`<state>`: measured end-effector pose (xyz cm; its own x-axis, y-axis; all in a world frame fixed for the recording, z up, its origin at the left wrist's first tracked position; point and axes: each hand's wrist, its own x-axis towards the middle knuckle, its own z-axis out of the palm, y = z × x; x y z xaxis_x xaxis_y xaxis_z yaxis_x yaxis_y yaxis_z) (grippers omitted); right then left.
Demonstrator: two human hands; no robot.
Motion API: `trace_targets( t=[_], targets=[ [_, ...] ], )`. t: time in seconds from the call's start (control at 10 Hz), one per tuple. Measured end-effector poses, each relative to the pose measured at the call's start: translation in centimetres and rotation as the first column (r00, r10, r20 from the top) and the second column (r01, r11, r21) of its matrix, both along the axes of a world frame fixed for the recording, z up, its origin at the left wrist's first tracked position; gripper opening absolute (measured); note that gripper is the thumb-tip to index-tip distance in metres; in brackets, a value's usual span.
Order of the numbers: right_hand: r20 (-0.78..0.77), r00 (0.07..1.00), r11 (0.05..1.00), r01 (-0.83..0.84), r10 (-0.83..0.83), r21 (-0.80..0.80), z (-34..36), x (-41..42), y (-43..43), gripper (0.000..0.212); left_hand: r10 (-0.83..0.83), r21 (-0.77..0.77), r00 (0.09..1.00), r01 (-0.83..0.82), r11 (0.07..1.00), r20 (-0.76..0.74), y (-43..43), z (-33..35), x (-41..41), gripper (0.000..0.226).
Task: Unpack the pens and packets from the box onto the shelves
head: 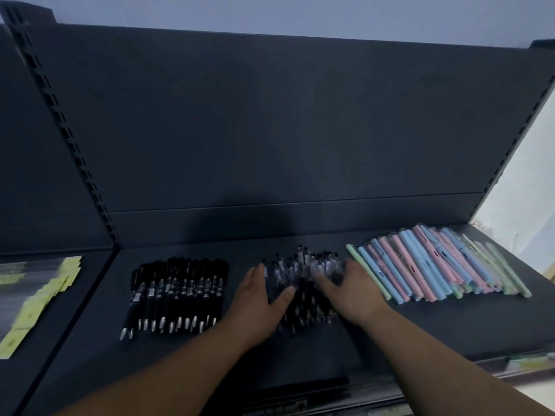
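Observation:
A heap of clear-barrelled pens with black parts [303, 280] lies in the middle of the dark shelf [450, 322]. My left hand [258, 298] rests flat against the heap's left side, thumb stretched over the pens. My right hand [351, 289] lies with spread fingers on the heap's right side. Both hands are blurred. A row of black pens with silver tips [177, 292] sits to the left. Pastel blue, pink and green pens in clear sleeves [441, 265] are fanned out on the right. The box is out of view.
Packets with yellow labels [30, 301] lie on the neighbouring shelf at far left. A slotted upright [69, 139] divides the two bays. The dark back panel [285, 121] rises behind the shelf. A lower shelf edge [525, 361] shows at bottom right.

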<state>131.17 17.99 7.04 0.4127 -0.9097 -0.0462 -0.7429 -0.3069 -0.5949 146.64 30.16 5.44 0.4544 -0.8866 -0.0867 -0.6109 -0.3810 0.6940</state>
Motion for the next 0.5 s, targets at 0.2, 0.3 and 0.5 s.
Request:
trace_targets(
  t=[0.2, 0.3, 0.5],
  targets=[
    [-0.050, 0.978, 0.979, -0.202, 0.203, 0.025, -1.1, -0.1, 0.0, 0.092, -0.102, 0.140, 0.993, 0.093, 0.986, 0.062, -1.8, -0.1, 0.5, 0.085],
    [-0.071, 0.971, 0.973, -0.227, 0.230, 0.046, -1.0, -0.2, 0.0, 0.093, -0.115, 0.166, 0.991, 0.102, 0.981, 0.067, -1.9, 0.3, 0.6, 0.084],
    [-0.094, 0.975, 0.976, -0.209, 0.203, -0.054, 0.6, -0.1, 1.6, 0.088, -0.110, 0.071, 0.983, 0.100, 0.992, 0.149, 0.4, 1.5, 0.3, 0.074]
  ],
)
